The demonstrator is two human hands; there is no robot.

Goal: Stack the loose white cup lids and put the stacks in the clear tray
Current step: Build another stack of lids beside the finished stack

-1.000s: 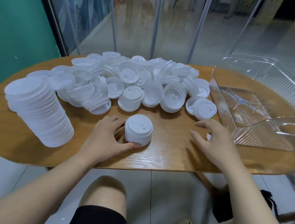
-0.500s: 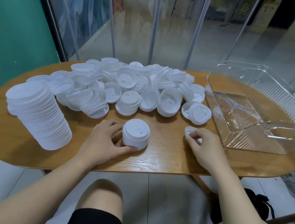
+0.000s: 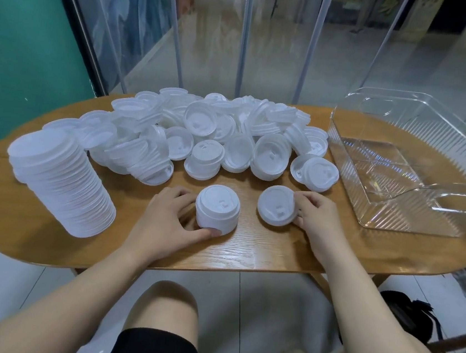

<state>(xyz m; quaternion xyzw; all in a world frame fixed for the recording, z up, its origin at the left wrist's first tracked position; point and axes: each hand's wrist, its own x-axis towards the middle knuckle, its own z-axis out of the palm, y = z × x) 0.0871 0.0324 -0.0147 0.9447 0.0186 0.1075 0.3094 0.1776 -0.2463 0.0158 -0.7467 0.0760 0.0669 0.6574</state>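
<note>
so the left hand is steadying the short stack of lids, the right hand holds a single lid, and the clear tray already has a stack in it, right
Not quite: the head view shows the clear tray holding no lids yet. The rest stands: the left hand grips the short stack and the right hand holds a single lid.

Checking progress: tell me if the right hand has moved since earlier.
Yes. The right hand came left, away from the clear plastic tray, holding a single white lid.

Loose white lids heaped – clear tray right, empty.
</note>
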